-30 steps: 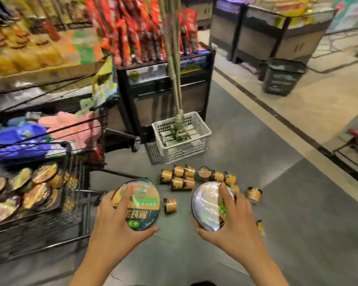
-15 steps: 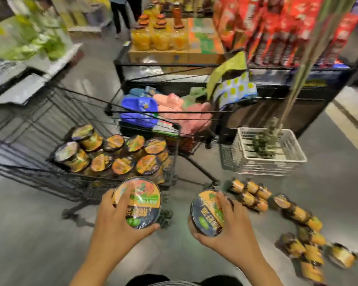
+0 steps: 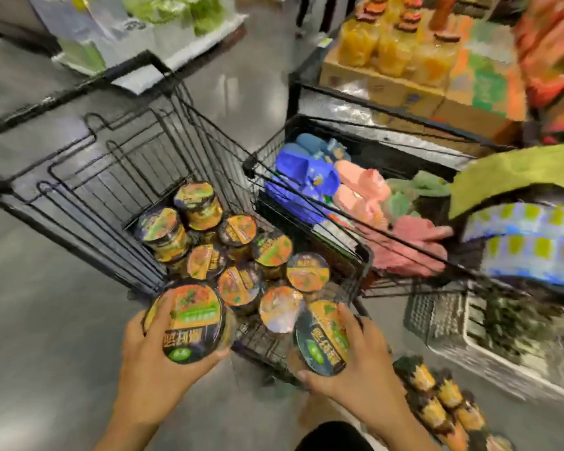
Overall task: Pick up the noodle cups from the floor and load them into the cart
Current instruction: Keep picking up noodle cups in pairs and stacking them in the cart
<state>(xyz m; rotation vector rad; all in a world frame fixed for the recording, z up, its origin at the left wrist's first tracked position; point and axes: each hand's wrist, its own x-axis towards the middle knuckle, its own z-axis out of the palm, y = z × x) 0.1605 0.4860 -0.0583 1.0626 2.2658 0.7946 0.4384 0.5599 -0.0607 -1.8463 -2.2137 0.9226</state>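
Observation:
My left hand (image 3: pixel 150 362) grips a noodle cup (image 3: pixel 189 323) by its rim, lid facing me, at the near edge of the black wire cart (image 3: pixel 88 177). My right hand (image 3: pixel 355 362) grips a second noodle cup (image 3: pixel 319 340) the same way, just right of the first. Several noodle cups (image 3: pixel 238 249) with orange and dark lids lie packed in the cart's basket, right beyond both hands. More cups (image 3: pixel 437 398) lie on the grey floor at the lower right.
A second wire basket (image 3: pixel 306 131) to the right holds blue and pink slippers (image 3: pixel 339 183). A white plastic crate (image 3: pixel 502 346) with greenery stands on the floor at the right. Shelves of bottled drinks (image 3: pixel 388 47) rise behind. Grey floor stretches to the left.
My view has swung left from the cups on the floor to the cart. Both hands, each still holding its cup, have come up to the cart's near edge.

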